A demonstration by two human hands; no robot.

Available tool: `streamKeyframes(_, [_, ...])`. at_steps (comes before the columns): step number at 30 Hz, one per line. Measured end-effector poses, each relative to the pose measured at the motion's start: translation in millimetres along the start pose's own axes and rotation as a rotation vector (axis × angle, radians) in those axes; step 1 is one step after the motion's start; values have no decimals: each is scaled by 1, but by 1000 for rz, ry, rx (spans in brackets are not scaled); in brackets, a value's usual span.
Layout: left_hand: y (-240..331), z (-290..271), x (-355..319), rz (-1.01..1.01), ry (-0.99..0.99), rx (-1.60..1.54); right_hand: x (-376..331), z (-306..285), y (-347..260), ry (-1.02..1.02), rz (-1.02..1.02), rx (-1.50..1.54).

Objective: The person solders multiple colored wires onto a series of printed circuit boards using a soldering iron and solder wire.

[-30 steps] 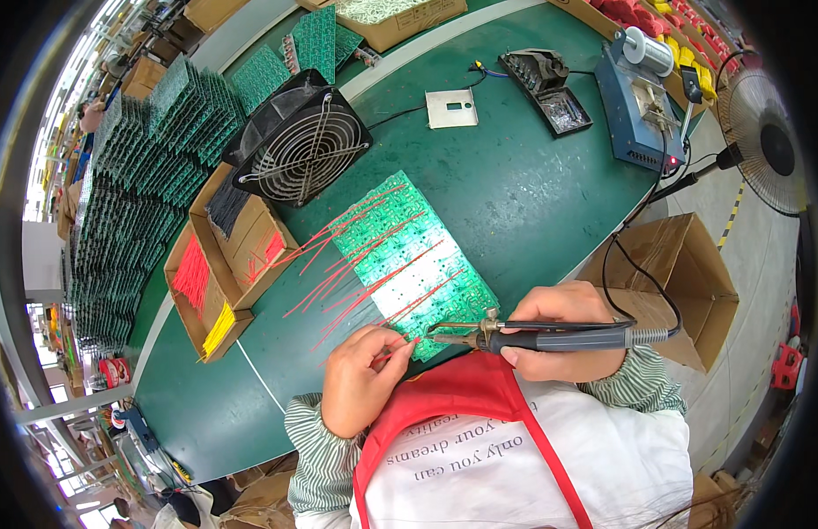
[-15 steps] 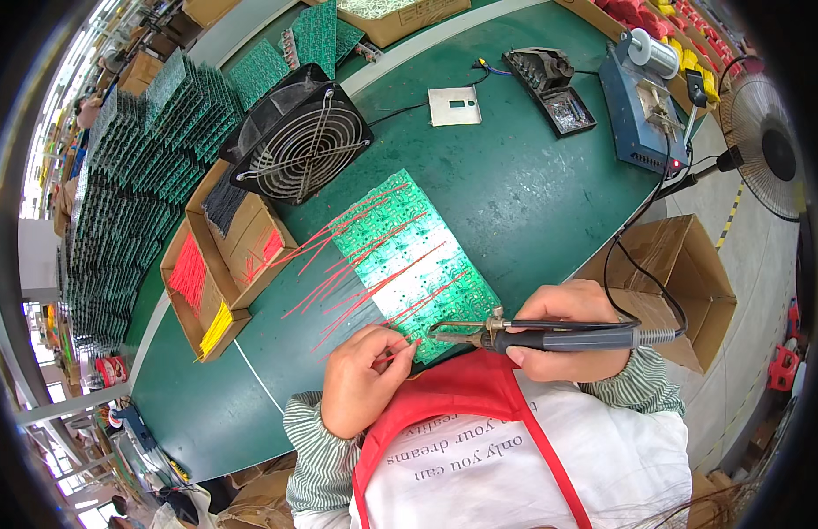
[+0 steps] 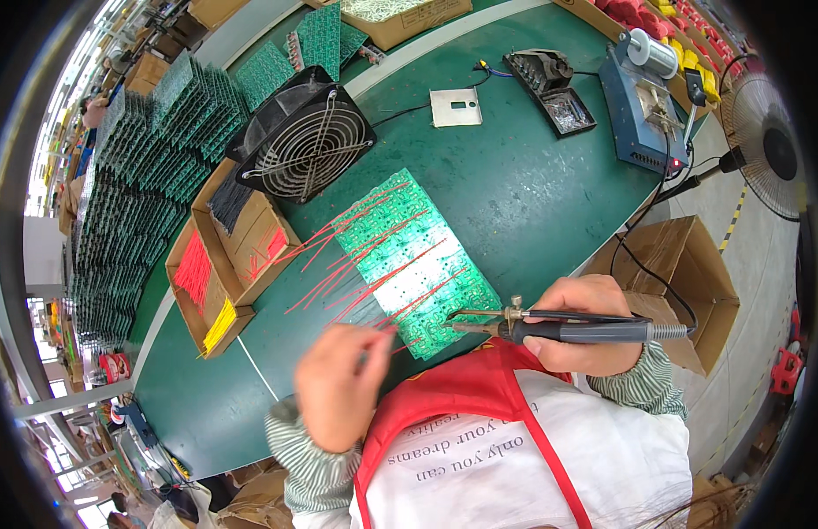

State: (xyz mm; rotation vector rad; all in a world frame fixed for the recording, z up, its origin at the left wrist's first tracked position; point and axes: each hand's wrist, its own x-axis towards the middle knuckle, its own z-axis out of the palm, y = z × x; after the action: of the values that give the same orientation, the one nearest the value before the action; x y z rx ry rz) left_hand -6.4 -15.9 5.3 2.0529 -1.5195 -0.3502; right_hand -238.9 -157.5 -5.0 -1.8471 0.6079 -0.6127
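Observation:
A green circuit board panel (image 3: 431,273) lies on the bench before me. Rows of thin red wires (image 3: 374,289) run across it and stick out past its left edge. My right hand (image 3: 585,324) is closed round the dark handle of a soldering iron (image 3: 559,331). A thin metal guide tube is clamped along the iron, and both tips hover over the board's near right part. Beside the board's near left corner is my left hand (image 3: 338,383), blurred by motion, its fingers curled close to the red wire ends. Whether it holds a wire is unclear.
A black fan (image 3: 308,145) stands behind a cardboard box (image 3: 241,313) of red, yellow and dark wires. Stacked circuit boards (image 3: 118,212) rise at the left. At the far right sits a blue soldering station (image 3: 638,132) with a solder reel. The iron's cord hangs past an open carton (image 3: 682,273).
My left hand has pulled back leftward from the board's near edge. The soldering iron has lifted and shifted slightly right, away from where the left fingers were.

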Motion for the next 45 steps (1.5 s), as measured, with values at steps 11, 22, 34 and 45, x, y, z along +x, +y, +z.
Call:
streamKeyframes(11, [-2, 38, 7, -15, -176, -172, -1, -3, 5, -14, 22, 38])
streamKeyframes(22, [0, 37, 6, -12, -169, -153, -2, -6, 3, 13, 11, 31])
streamKeyframes(34, [5, 3, 10, 62, 143, 151, -9, -15, 7, 47, -1, 6])
streamKeyframes(45, [15, 48, 20, 52, -182, -176, -13, -20, 10, 78, 29, 1])
